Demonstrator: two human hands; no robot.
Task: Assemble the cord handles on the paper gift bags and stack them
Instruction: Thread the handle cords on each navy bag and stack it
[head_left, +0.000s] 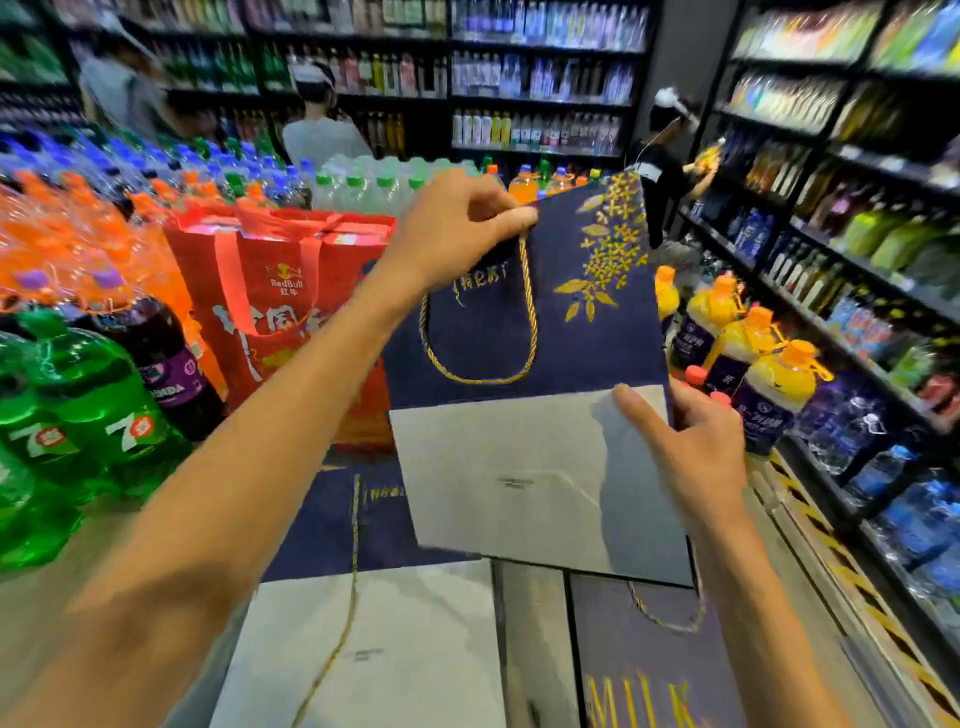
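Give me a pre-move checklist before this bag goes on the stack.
1. Left hand pinches bag top edge: ok.
2. Right hand grips its lower corner: ok.
3. Bag folded flat: ok.
4. Cord loop hangs on near face: ok.
5. Cord ends seated: cannot tell, hand covers them.
6. Stack below free: not ok, stray cord lies across it.

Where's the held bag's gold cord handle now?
Head view, centre: the cord handle loops down the front of the navy bag, just below the left hand pinching its top edge.
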